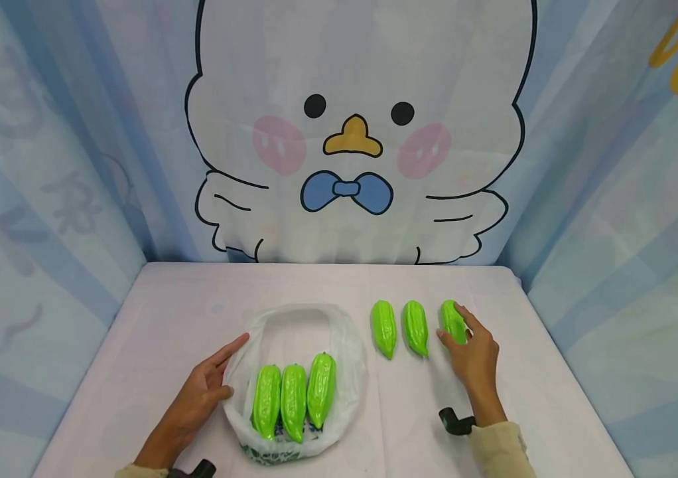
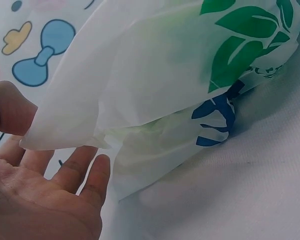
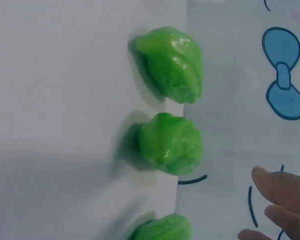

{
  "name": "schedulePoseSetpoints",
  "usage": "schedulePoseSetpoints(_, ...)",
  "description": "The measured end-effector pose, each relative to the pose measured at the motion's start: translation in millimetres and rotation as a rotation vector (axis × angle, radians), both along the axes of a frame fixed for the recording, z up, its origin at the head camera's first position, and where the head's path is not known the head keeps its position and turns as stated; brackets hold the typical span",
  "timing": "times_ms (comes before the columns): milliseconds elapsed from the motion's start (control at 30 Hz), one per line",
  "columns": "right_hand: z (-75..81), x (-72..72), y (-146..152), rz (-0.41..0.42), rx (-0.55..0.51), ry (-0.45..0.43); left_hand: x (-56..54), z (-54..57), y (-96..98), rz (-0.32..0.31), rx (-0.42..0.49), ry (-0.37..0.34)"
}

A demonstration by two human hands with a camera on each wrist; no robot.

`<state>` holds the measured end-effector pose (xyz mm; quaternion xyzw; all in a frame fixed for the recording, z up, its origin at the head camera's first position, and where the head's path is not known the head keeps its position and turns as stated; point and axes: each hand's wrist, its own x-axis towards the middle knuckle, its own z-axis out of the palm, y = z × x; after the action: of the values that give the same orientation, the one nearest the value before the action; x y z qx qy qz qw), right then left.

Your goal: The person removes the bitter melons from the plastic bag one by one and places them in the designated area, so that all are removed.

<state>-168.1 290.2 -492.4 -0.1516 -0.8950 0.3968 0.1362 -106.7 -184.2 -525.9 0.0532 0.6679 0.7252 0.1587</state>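
Observation:
A white plastic bag [image 1: 351, 352] lies with its mouth spread wide, and three glossy green bitter melons [image 1: 294, 401] are side by side in it. My left hand [image 1: 198, 392] pinches the bag's left rim between thumb and fingers; the left wrist view shows the thumb above the thin plastic [image 2: 130, 75]. To the right of the bag, three more melons are in a row. Over the rightmost melon [image 1: 451, 321] is my right hand [image 1: 476, 352], thumb and forefinger spread to either side. In the right wrist view the fingers appear above that melon [image 3: 162, 229], apart from it.
Left of the reached-for melon lie the middle melon [image 1: 414, 326] and the one nearest the bag [image 1: 383, 328]. A pale cloth covers the table [image 1: 184, 299]. Printed curtains [image 1: 351, 232] stand behind it and on both sides.

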Motion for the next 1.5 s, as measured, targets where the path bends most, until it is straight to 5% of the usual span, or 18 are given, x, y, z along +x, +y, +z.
schedulePoseSetpoints(600,15.9,38.6,-58,0.172,-0.067,0.185,0.8,2.0,0.3,0.012,-0.010,0.011)
schedulePoseSetpoints(1500,9.7,82.4,-117,0.321,-0.239,0.147,1.5,-0.9,-0.4,-0.013,0.043,0.036)
